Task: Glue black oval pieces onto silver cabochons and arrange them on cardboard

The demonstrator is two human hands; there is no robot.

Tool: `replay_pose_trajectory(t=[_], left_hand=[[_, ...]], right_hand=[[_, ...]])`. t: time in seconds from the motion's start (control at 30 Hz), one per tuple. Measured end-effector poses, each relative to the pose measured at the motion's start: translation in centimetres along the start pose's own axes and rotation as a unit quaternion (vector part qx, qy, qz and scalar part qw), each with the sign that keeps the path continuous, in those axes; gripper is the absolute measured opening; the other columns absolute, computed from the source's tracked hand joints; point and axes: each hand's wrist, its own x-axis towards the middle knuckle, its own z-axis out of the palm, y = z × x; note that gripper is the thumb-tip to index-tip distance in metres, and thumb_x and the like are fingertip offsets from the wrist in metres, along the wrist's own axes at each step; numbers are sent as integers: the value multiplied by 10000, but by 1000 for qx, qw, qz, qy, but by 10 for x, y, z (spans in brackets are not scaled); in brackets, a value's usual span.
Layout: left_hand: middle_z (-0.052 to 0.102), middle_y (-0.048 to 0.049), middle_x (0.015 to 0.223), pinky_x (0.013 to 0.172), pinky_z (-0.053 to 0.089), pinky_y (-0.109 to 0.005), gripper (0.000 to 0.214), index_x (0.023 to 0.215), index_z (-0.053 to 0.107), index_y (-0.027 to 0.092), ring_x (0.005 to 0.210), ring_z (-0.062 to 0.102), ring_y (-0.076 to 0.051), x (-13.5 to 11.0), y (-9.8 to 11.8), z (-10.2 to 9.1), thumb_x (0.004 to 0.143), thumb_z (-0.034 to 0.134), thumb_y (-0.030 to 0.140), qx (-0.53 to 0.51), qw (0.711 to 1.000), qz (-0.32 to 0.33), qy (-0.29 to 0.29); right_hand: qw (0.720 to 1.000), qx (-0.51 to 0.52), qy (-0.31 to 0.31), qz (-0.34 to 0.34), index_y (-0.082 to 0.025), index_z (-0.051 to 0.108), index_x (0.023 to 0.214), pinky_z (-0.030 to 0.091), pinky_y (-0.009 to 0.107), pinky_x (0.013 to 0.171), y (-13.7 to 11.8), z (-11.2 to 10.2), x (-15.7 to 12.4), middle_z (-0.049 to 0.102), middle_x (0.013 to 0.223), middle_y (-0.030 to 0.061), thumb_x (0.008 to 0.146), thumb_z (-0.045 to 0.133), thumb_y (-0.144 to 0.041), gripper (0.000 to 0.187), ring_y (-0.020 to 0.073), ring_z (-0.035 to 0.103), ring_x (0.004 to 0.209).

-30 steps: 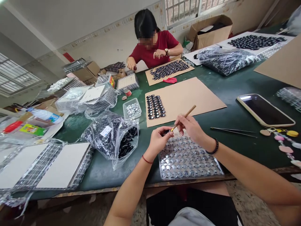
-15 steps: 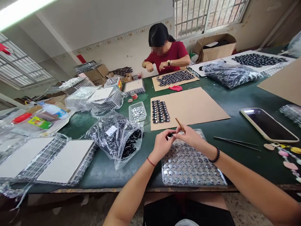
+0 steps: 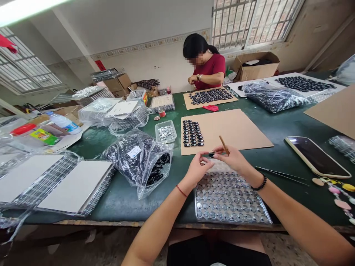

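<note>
My left hand (image 3: 197, 170) and my right hand (image 3: 234, 158) meet above a clear blister tray (image 3: 231, 197) of round silver pieces at the table's near edge. Between their fingertips sits a small black oval piece (image 3: 211, 154). The right hand also grips a thin wooden stick (image 3: 223, 145) that points up and away. Just beyond lies a brown cardboard sheet (image 3: 235, 129) with rows of black oval pieces (image 3: 192, 133) at its left end.
A plastic bag of black pieces (image 3: 144, 160) lies left of my hands, with a small clear tub (image 3: 165, 132) behind it. Tweezers (image 3: 281, 173) and a phone (image 3: 316, 156) lie to the right. White boards in trays (image 3: 74, 186) are at the left. A person in red (image 3: 209, 70) works across the green table (image 3: 277, 111).
The camera has tilted up, so everything sits lower in view. My hands have come together over the tray and the stick has swung from pointing right to pointing up.
</note>
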Motion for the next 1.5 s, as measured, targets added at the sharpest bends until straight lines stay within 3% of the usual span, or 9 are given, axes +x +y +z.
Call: replay_pose_trajectory(t=[0.13, 0.3, 0.4, 0.6, 0.93, 1.5], left_hand=[[535, -20, 854, 520, 387, -156, 316, 932, 540, 162, 621, 520, -50, 0, 3, -3, 639, 597, 58, -239, 964, -100, 52], [537, -70, 962, 724, 482, -220, 398, 877, 534, 134, 801, 616, -118, -3, 6, 2, 587, 426, -115, -334, 930, -145, 44], [561, -113, 1042, 753, 499, -258, 340, 966, 509, 127, 806, 634, -144, -7, 8, 4, 681, 448, -47, -344, 926, -158, -2], [631, -112, 912, 530, 482, -211, 294, 1029, 469, 122, 544, 609, -101, -11, 6, 3, 752, 532, 194, -339, 924, -167, -65], [617, -30, 707, 439, 410, -196, 313, 895, 471, 134, 436, 524, -71, -12, 2, 6, 634, 603, 245, -297, 936, -167, -85], [641, -46, 674, 467, 346, -195, 376, 917, 504, 128, 427, 500, -70, -11, 8, 2, 647, 606, 369, -267, 951, -148, -55]], right_hand=[[997, -44, 58, -6, -157, 638, 792, 463, 309, 702, 4, -13, 35, 669, 793, 61, 657, 649, -379, 260, 189, 609, 752], [986, -127, 102, -39, -160, 637, 775, 451, 263, 687, 10, -6, 122, 670, 792, 45, 673, 639, -315, 186, 164, 603, 752], [982, -147, 109, -35, -157, 628, 764, 447, 242, 681, 14, 10, 179, 667, 792, 38, 678, 631, -247, 125, 148, 602, 742], [972, -207, 109, -12, -151, 617, 796, 440, 242, 690, 28, 38, 251, 654, 834, 45, 724, 607, -220, 100, 146, 590, 779], [950, -302, 48, 55, -144, 534, 1074, 478, 371, 787, 51, 51, 270, 556, 1075, 73, 867, 486, -307, 267, 168, 563, 917], [948, -308, 27, 71, -152, 528, 1089, 475, 374, 795, 54, 51, 273, 549, 1093, 74, 869, 482, -307, 274, 173, 558, 932]])
